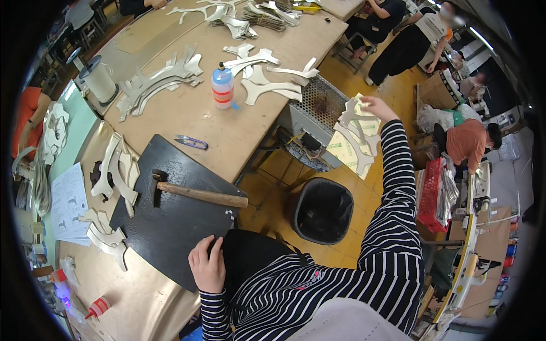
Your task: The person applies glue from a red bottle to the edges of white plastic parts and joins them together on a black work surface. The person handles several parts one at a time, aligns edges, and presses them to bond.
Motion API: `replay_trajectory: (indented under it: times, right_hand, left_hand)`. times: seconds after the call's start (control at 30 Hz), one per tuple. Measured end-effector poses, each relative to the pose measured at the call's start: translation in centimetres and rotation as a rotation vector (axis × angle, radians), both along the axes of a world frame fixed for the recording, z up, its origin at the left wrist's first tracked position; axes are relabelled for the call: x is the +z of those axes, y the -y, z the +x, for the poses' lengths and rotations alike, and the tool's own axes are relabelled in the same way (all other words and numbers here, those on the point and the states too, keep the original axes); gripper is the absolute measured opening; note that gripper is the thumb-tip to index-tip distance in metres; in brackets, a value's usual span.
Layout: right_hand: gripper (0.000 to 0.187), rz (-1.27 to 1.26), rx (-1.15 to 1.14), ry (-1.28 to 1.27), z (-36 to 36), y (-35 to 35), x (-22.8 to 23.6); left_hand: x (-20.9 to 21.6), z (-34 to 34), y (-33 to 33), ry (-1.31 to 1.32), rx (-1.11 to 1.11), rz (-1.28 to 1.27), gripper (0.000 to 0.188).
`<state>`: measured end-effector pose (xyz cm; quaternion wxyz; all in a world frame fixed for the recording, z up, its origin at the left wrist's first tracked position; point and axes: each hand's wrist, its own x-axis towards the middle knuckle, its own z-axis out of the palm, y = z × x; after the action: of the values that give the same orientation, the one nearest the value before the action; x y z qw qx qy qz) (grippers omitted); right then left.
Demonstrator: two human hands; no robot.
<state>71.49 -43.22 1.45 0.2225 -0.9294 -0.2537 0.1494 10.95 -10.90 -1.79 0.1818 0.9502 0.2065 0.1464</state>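
Several pale, curved cut pieces (pixel 348 115) lie on a yellow sheet (pixel 342 149) out to the person's right, just beside a metal box (pixel 321 96) with a perforated top. What bears the sheet cannot be told. The right hand (pixel 381 109) reaches out at its upper edge, the fingers bent down by the pieces; whether they pinch one or only touch cannot be told. The left hand (pixel 207 268) holds nothing, its fingers loosely parted at the near edge of a black mat (pixel 170 233).

On the mat a hammer (pixel 202 195) lies on its side, handle toward the right, with small white scraps (pixel 229 213) near the handle's end. To the mat's left are more curved pieces (pixel 107 170), some overlapping, and a printed paper (pixel 69 199). Nearer the person, a small red bottle (pixel 98 307) lies tipped over.

Beyond the mat, purple-handled snips (pixel 193 142) rest on the bench (pixel 227 136). Farther off stands a blue-topped bottle (pixel 222 90) with red bands, between a layered stack (pixel 162 79) and a looser group of pieces (pixel 267 90). A thread spool (pixel 99 82) stands at the left.

Below the sheet, a black bin (pixel 323 211) stands on the yellow floor (pixel 264 196). At the far right are a red crate (pixel 431 193) and a co-worker in an orange top (pixel 467 143).
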Motion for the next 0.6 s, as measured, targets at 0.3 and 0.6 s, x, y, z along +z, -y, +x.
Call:
replay_trajectory:
  times: [0.3, 0.6]
  right_hand:
    - [0.103, -0.269, -0.141, -0.01, -4.2, 1.0, -4.6]
    - [0.103, -0.539, -0.242, 0.026, -8.0, -1.0, -3.2]
  left_hand:
    - [0.3, -0.1, 0.0, 0.001, -0.007, -0.039, 0.037]
    - [0.2, -0.1, 0.0, -0.007, -0.004, -0.024, 0.039]
